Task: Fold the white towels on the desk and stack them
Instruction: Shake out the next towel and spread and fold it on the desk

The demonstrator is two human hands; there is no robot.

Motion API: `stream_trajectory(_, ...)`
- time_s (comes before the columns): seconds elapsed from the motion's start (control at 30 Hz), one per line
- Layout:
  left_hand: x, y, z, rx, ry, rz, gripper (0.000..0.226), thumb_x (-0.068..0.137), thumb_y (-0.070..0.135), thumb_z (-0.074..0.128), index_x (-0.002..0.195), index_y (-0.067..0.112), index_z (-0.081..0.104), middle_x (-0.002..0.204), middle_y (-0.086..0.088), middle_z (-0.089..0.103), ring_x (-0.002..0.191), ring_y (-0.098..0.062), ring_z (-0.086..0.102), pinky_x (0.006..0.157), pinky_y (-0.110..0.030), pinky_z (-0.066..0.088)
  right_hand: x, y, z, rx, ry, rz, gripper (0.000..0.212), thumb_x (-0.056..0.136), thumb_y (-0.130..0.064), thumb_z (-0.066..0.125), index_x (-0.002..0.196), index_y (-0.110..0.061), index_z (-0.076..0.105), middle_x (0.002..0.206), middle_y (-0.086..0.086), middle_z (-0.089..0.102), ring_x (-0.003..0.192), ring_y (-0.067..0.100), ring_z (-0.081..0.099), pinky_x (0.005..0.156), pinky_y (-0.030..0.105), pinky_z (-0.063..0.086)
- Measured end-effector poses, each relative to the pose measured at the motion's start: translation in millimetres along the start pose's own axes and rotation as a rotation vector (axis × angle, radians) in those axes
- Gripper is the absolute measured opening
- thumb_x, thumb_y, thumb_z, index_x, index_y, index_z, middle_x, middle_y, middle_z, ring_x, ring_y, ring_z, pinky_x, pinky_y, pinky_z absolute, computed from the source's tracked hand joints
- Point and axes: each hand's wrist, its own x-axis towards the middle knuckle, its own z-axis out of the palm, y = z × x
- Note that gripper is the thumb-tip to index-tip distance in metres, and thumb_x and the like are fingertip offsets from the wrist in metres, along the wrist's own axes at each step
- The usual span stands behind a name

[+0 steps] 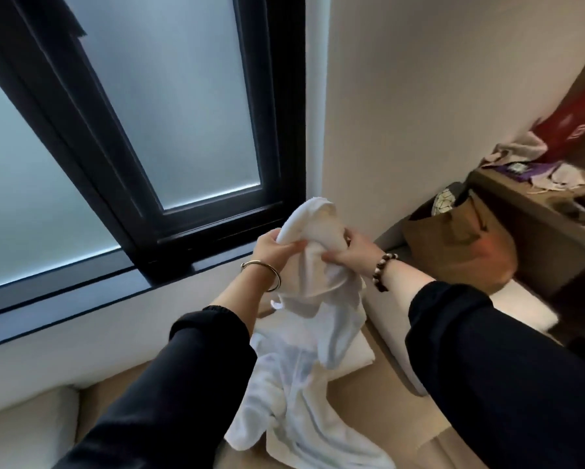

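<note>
While you are holding the towel (313, 299) up before the window (169, 130), both hands are gripping its top, close together.

- Left hand (275, 247): its fingers and thumb are curling round a rolled edge of the cloth. A metal bangle (264, 270) is sitting on that wrist.
- Right hand (347, 255): it is pinching a bunched fold just right of the left hand. A bead bracelet (384, 270) is circling that wrist.
- Sleeves (182, 384): dark, and covering both of your forearms.
- Towel: white. Its upper part is arching above your hands and the rest is hanging down between your arms. Its lower end is lying crumpled on the desk (362, 411) at the near side.
- Folded towel (363, 352): white, lying flat on the desk just behind the hanging cloth and touching it. You cannot tell how many layers it has.
- Desk: its tan top is showing on either side of the hanging cloth.
- Paper bag (460, 245): brown, standing at the far right beside the wall.
- Shelf (521, 211): wooden, on the right, carrying loose cloths with a red bag (575, 123) leaning behind them.
- White pad (521, 309): lying on the right, nearer than the paper bag.
- Cushion (23, 431): pale and blurred, filling the near left corner.
</note>
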Motion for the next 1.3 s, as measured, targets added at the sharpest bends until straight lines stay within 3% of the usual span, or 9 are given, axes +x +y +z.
stream_trajectory(0.1, -6.6, 39.4, 28.5, -0.002, -0.089, 0.035, 0.016, 0.081, 0.025, 0.072, 0.091, 0.019, 0.063, 0.079, 0.005, 0.063, 0.071, -0.010, 0.059, 0.054, -0.015, 0.046, -18.5, -5.8, -41.0, 0.076, 0.130, 0.001, 0.057, 0.075, -0.028, 0.078, 0.120, -0.012, 0.048, 0.103, 0.001, 0.057, 0.095, 0.020, 0.057, 0.080, 0.031, 0.045)
stream_trajectory(0.27, -7.6, 103.9, 113.2, 0.151, -0.232, 0.080, 0.042, 0.085, 0.041, 0.064, 0.114, 0.012, 0.059, 0.102, -0.006, 0.064, 0.096, -0.025, 0.061, 0.085, -0.037, 0.049, -46.4, 6.0, -135.4, 0.091, 0.303, 0.007, 0.051, 0.080, -0.027, 0.074, 0.119, -0.007, 0.046, 0.096, 0.000, 0.053, 0.088, 0.017, 0.052, 0.059, 0.018, 0.037)
stream_trajectory(0.4, -12.2, 152.1, 214.3, 0.203, -0.351, 0.111, 0.048, 0.089, 0.043, 0.058, 0.123, 0.009, 0.054, 0.102, -0.004, 0.057, 0.090, -0.021, 0.053, 0.063, -0.024, 0.038, -73.9, 38.0, -230.7, 0.079, 0.447, 0.028, 0.046, 0.080, -0.030, 0.073, 0.115, -0.010, 0.050, 0.096, -0.002, 0.053, 0.083, 0.010, 0.051, 0.055, 0.014, 0.034)
stream_trajectory(0.5, -18.3, 182.6, 305.9, 0.186, -0.427, 0.130, 0.053, 0.087, 0.044, 0.061, 0.125, 0.008, 0.052, 0.115, -0.008, 0.059, 0.098, -0.023, 0.056, 0.074, -0.025, 0.041, -100.7, 77.0, -310.5, 0.114, 0.536, 0.034, 0.040, 0.082, -0.022, 0.072, 0.114, -0.011, 0.050, 0.095, -0.004, 0.052, 0.076, 0.001, 0.047, 0.051, 0.008, 0.036)
stream_trajectory(0.63, -35.9, 227.0, 437.1, 0.140, -0.571, 0.180, 0.030, 0.086, 0.042, 0.062, 0.106, 0.021, 0.053, 0.084, 0.010, 0.058, 0.071, -0.002, 0.052, 0.051, -0.012, 0.038, -146.9, 134.5, -421.9, 0.084, 0.687, 0.041, 0.037, 0.082, -0.023, 0.072, 0.111, -0.016, 0.050, 0.099, -0.005, 0.053, 0.083, 0.007, 0.052, 0.062, 0.013, 0.040)
stream_trajectory(0.93, -102.9, 283.3, 704.4, 0.051, -0.985, 0.132, 0.031, 0.087, 0.028, 0.065, 0.115, 0.015, 0.060, 0.098, -0.002, 0.067, 0.085, -0.017, 0.064, 0.066, -0.027, 0.054, -258.0, 265.3, -616.7, -0.122, 1.049, 0.329, 0.029, 0.082, -0.033, 0.064, 0.098, -0.020, 0.043, 0.089, -0.001, 0.052, 0.074, 0.017, 0.050, 0.051, 0.023, 0.030)
stream_trajectory(1.03, -119.3, 288.1, 766.8, 0.143, -1.089, 0.214, 0.031, 0.080, 0.018, 0.067, 0.110, 0.016, 0.061, 0.105, -0.006, 0.067, 0.093, -0.022, 0.064, 0.082, -0.034, 0.052, -287.9, 299.1, -655.2, -0.256, 1.106, 0.429, 0.031, 0.081, -0.041, 0.061, 0.095, -0.023, 0.040, 0.086, 0.000, 0.053, 0.072, 0.022, 0.050, 0.052, 0.026, 0.032)
stream_trajectory(1.17, -119.4, 291.7, 851.3, 0.128, -1.130, 0.217, 0.033, 0.084, -0.012, 0.049, 0.110, 0.006, 0.060, 0.099, -0.011, 0.061, 0.090, -0.024, 0.056, 0.080, -0.033, 0.048, -316.5, 340.4, -701.4, -0.750, 1.112, 0.523, 0.034, 0.082, -0.048, 0.056, 0.093, -0.021, 0.039, 0.068, 0.000, 0.048, 0.063, 0.029, 0.050, 0.055, 0.031, 0.031)
stream_trajectory(1.3, -100.3, 303.2, 935.3, 0.173, -1.099, 0.310, 0.036, 0.081, -0.015, 0.049, 0.112, -0.001, 0.061, 0.096, -0.008, 0.059, 0.086, -0.021, 0.054, 0.077, -0.030, 0.045, -318.7, 387.7, -760.5, -1.090, 1.095, 0.451, 0.041, 0.078, -0.040, 0.064, 0.101, -0.008, 0.053, 0.080, 0.014, 0.063, 0.068, 0.037, 0.060, 0.053, 0.032, 0.033)
